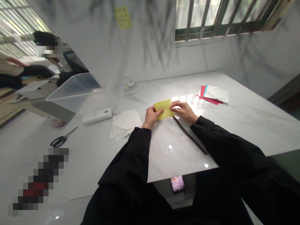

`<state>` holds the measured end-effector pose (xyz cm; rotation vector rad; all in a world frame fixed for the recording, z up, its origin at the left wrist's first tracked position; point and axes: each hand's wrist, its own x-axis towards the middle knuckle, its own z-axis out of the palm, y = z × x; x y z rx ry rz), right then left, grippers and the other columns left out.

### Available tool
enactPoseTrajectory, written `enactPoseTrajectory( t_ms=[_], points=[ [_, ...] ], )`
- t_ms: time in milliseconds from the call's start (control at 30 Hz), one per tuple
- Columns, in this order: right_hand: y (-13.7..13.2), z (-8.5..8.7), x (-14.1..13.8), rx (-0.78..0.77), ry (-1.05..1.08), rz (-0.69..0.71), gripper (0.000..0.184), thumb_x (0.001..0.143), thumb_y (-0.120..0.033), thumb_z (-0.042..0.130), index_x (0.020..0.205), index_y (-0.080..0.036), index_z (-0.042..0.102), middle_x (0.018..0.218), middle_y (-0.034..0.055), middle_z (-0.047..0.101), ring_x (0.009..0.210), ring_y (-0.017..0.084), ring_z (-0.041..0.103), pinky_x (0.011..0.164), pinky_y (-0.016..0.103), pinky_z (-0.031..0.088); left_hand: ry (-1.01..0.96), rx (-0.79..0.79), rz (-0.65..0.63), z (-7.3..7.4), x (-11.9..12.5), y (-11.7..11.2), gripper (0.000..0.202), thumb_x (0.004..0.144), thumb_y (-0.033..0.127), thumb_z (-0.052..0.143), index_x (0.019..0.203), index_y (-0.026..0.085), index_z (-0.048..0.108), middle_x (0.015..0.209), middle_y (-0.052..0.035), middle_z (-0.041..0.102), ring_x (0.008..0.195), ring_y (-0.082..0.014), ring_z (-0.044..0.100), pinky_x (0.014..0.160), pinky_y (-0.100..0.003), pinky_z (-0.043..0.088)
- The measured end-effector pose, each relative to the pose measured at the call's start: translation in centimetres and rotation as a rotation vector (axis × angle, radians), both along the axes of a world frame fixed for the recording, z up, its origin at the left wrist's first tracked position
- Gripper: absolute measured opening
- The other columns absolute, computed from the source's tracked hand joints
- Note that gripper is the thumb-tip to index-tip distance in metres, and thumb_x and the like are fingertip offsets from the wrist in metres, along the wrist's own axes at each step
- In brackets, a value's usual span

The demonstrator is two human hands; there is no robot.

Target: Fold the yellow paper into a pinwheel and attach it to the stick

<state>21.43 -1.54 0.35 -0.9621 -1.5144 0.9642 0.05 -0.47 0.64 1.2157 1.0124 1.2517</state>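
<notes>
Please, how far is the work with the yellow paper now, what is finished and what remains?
Done: the yellow paper lies on the table already looking folded, small and square. In hand: the left hand holds its near left corner while the right hand presses its right edge. Left: the white sheets and the red and white stack lie flat and untouched; the scissors and dark stick are unused.

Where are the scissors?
In the head view, the scissors lie on the table's left side, below the white power bank.
</notes>
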Motion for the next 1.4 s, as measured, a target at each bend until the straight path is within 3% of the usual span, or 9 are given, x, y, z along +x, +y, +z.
enactPoseTrajectory(
  t_ms=[100,433,1067,1400],
  points=[
    [0.3,-0.6,-1.0,0.027,-0.039,0.031,0.041,0.074,-0.062,0.089,0.086,-0.023,0.084,0.12,0.0096,0.068,0.106,0.025,0.069,0.083,0.036,0.062,0.029,0.009,-0.036,0.1,0.0,-0.1,0.052,0.057,0.043,0.098,0.094,0.012,0.08,0.093,-0.0112,0.081,0.084,-0.0254,0.075,0.087,-0.041,0.059],
    [0.1,-0.9,-1.4,0.053,-0.105,-0.001,0.029,0.084,-0.053,0.084,0.091,-0.025,0.085,0.115,0.008,0.066,0.093,0.02,0.066,0.072,0.033,0.06,0.076,0.05,-0.061,0.3,0.1,-0.5,0.047,0.062,0.042,0.096,0.096,0.014,0.08,0.094,-0.0082,0.082,0.081,-0.0231,0.073,0.079,-0.036,0.059],
    [-0.2,-0.3,-1.4,0.067,-0.188,-0.056,0.024,0.085,-0.046,0.08,0.091,-0.023,0.085,0.107,0.009,0.073,0.093,0.023,0.07,0.074,0.035,0.06,0.077,0.066,-0.066,0.1,0.2,-0.3,0.048,0.062,0.044,0.095,0.097,0.014,0.08,0.096,-0.0086,0.083,0.087,-0.0269,0.076,0.081,-0.039,0.062],
    [-0.1,-0.1,-1.1,0.037,-0.196,-0.076,0.036,0.083,-0.057,0.083,0.09,-0.022,0.084,0.103,0.0088,0.078,0.098,0.026,0.071,0.083,0.036,0.06,0.049,0.074,-0.131,1.0,0.5,-1.1,0.057,0.064,0.05,0.097,0.104,0.014,0.08,0.106,-0.011,0.082,0.097,-0.0287,0.075,0.088,-0.04,0.061]
  ],
)
